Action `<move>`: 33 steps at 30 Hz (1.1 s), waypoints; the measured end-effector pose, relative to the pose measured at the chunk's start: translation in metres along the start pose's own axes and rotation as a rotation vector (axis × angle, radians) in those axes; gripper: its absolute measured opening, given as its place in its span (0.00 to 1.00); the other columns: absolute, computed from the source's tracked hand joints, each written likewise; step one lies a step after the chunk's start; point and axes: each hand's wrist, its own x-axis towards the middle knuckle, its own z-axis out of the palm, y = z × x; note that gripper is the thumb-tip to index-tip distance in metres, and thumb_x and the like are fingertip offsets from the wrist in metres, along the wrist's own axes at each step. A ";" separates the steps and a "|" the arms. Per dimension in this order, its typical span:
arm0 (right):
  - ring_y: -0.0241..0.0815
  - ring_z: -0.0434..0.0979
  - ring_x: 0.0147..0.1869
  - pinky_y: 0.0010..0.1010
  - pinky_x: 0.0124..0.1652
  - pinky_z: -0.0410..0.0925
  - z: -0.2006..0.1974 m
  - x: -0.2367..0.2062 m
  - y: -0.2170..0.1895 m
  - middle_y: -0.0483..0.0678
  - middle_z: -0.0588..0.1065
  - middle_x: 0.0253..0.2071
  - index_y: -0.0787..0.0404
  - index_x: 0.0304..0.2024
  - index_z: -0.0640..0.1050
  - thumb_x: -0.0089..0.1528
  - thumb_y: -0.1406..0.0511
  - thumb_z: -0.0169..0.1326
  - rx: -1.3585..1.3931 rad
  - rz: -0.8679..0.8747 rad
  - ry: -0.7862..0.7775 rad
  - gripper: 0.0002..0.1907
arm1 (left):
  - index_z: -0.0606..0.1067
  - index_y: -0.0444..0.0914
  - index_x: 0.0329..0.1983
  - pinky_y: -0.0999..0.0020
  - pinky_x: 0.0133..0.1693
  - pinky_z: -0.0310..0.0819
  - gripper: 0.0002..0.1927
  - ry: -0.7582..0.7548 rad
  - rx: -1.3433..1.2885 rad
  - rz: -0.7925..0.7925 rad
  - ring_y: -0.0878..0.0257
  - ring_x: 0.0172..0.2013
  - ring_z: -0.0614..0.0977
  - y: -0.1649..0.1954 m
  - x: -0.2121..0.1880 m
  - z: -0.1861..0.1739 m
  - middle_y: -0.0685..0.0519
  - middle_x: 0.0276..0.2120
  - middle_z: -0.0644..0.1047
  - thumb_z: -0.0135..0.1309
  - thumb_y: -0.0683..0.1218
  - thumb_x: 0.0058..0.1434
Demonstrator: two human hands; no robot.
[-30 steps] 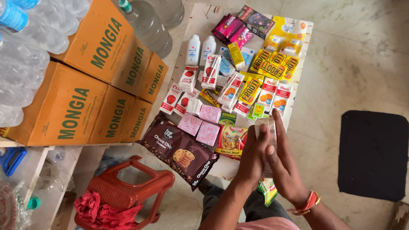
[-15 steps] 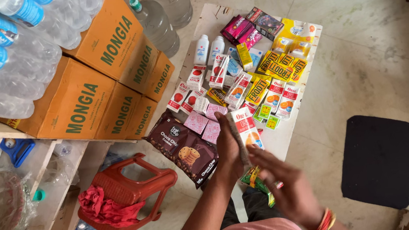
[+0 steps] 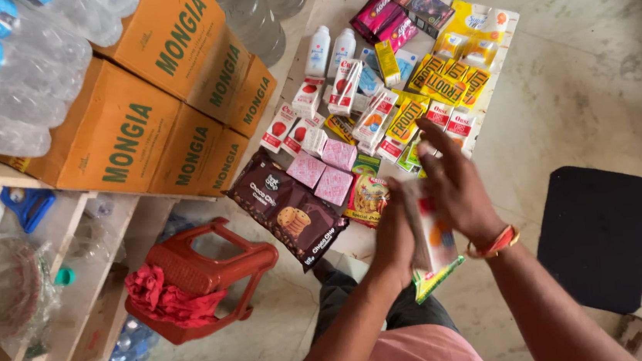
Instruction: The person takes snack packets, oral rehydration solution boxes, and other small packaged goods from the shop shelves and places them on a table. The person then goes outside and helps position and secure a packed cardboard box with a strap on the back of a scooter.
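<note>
Head view: pale stone floor (image 3: pixel 598 79) w/ a flat board (image 3: pixel 321 6) laid on it, packed w/ small shop goods — white bottles (image 3: pixel 317 49), pink boxes (image 3: pixel 380 14), yellow sachets (image 3: pixel 444 81), red-and-white cartons (image 3: pixel 306 96), a brown biscuit pack (image 3: pixel 288 206) at the near edge. Orange cardboard boxes (image 3: pixel 138 119) stacked on the left, water bottles (image 3: pixel 9 68) above them, a red plastic stool (image 3: pixel 206 279) lying on its side w/ a red cloth (image 3: pixel 165 302), black cushion (image 3: pixel 600 233) to the right. Both hands sit just above the near edge of the board: left hand (image 3: pixel 394 240) and right hand (image 3: pixel 457 188) press a small stack of flat packets (image 3: pixel 430 237) between them, left fingers closed round the stack's side, right palm laid over the top w/ fingers partly spread. A green-yellow packet edge pokes out below. Packets look light, thin and bendy, prob. slick wrapper, so likely to fan out or slip; best pinched across the flat faces near the middle, edges squared, not by a corner. No other view.
</note>
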 end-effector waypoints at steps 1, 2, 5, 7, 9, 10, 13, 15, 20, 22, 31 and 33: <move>0.42 0.75 0.62 0.36 0.58 0.68 0.006 -0.008 0.003 0.56 0.74 0.62 0.59 0.73 0.62 0.69 0.55 0.47 0.007 0.049 -0.060 0.32 | 0.72 0.38 0.60 0.64 0.48 0.79 0.40 0.033 -0.067 0.070 0.60 0.48 0.82 0.006 0.002 0.000 0.49 0.50 0.78 0.26 0.71 0.69; 0.42 0.75 0.59 0.36 0.55 0.69 0.011 -0.016 0.004 0.55 0.73 0.62 0.58 0.75 0.59 0.67 0.55 0.49 0.013 0.097 -0.121 0.36 | 0.72 0.37 0.61 0.64 0.49 0.78 0.41 0.066 -0.134 0.143 0.61 0.49 0.82 0.013 0.004 -0.002 0.49 0.51 0.78 0.28 0.72 0.69; 0.48 0.71 0.67 0.40 0.59 0.65 0.026 -0.038 0.000 0.64 0.72 0.64 0.66 0.76 0.55 0.70 0.60 0.55 -0.085 -0.183 -0.174 0.38 | 0.70 0.37 0.64 0.63 0.51 0.78 0.42 0.135 -0.272 0.300 0.60 0.51 0.82 0.039 0.003 -0.020 0.49 0.53 0.78 0.32 0.74 0.66; 0.44 0.77 0.57 0.34 0.50 0.71 0.036 -0.049 -0.008 0.60 0.75 0.59 0.64 0.76 0.52 0.64 0.60 0.57 -0.027 -0.120 -0.229 0.44 | 0.68 0.37 0.64 0.60 0.51 0.78 0.44 0.170 -0.324 0.352 0.59 0.50 0.82 0.053 -0.002 -0.034 0.49 0.53 0.78 0.34 0.75 0.64; 0.44 0.82 0.48 0.32 0.44 0.74 0.047 -0.056 -0.020 0.58 0.77 0.53 0.61 0.78 0.49 0.61 0.62 0.60 -0.042 -0.015 -0.285 0.49 | 0.67 0.37 0.65 0.57 0.50 0.79 0.45 0.202 -0.364 0.374 0.58 0.49 0.81 0.066 -0.012 -0.045 0.49 0.52 0.77 0.36 0.76 0.63; 0.46 0.83 0.44 0.33 0.42 0.75 0.052 -0.058 -0.027 0.58 0.78 0.51 0.59 0.81 0.49 0.62 0.62 0.62 -0.091 0.057 -0.308 0.51 | 0.68 0.38 0.65 0.59 0.50 0.79 0.44 0.195 -0.402 0.358 0.58 0.49 0.82 0.071 -0.017 -0.049 0.49 0.52 0.78 0.36 0.76 0.63; 0.44 0.85 0.43 0.32 0.42 0.76 0.056 -0.057 -0.044 0.57 0.80 0.47 0.61 0.76 0.54 0.58 0.65 0.65 -0.099 -0.032 -0.344 0.49 | 0.70 0.39 0.64 0.61 0.49 0.79 0.41 0.142 -0.504 0.347 0.59 0.48 0.82 0.086 -0.029 -0.060 0.51 0.51 0.79 0.37 0.74 0.65; 0.42 0.86 0.48 0.32 0.44 0.78 0.057 -0.054 -0.053 0.56 0.82 0.46 0.63 0.69 0.63 0.56 0.66 0.66 -0.074 -0.202 -0.344 0.42 | 0.71 0.38 0.64 0.61 0.49 0.79 0.38 0.085 -0.563 0.386 0.59 0.48 0.81 0.097 -0.037 -0.071 0.50 0.49 0.78 0.40 0.73 0.70; 0.40 0.88 0.49 0.31 0.45 0.79 0.057 -0.057 -0.067 0.52 0.85 0.45 0.64 0.60 0.74 0.57 0.69 0.65 -0.240 -0.367 -0.365 0.29 | 0.74 0.37 0.62 0.61 0.41 0.78 0.43 -0.121 -0.434 0.337 0.59 0.40 0.80 0.113 -0.062 -0.099 0.51 0.44 0.80 0.36 0.76 0.68; 0.41 0.87 0.52 0.32 0.48 0.79 0.069 -0.060 -0.077 0.52 0.84 0.49 0.65 0.61 0.75 0.57 0.71 0.62 -0.179 -0.337 -0.396 0.28 | 0.73 0.38 0.63 0.61 0.43 0.79 0.43 -0.156 -0.454 0.365 0.59 0.41 0.81 0.122 -0.076 -0.112 0.50 0.44 0.79 0.36 0.77 0.67; 0.43 0.79 0.62 0.37 0.56 0.74 0.161 -0.098 -0.165 0.55 0.77 0.60 0.69 0.66 0.68 0.61 0.73 0.57 0.383 -0.158 -0.649 0.30 | 0.68 0.34 0.68 0.58 0.55 0.78 0.49 -0.286 -0.580 0.646 0.52 0.56 0.81 0.160 -0.186 -0.182 0.43 0.57 0.78 0.33 0.77 0.65; 0.41 0.79 0.61 0.35 0.56 0.74 0.191 -0.108 -0.188 0.54 0.77 0.59 0.66 0.68 0.66 0.61 0.72 0.57 0.366 -0.176 -0.708 0.32 | 0.67 0.37 0.67 0.53 0.53 0.77 0.46 -0.443 -0.489 0.711 0.48 0.52 0.81 0.169 -0.220 -0.203 0.42 0.55 0.77 0.33 0.77 0.65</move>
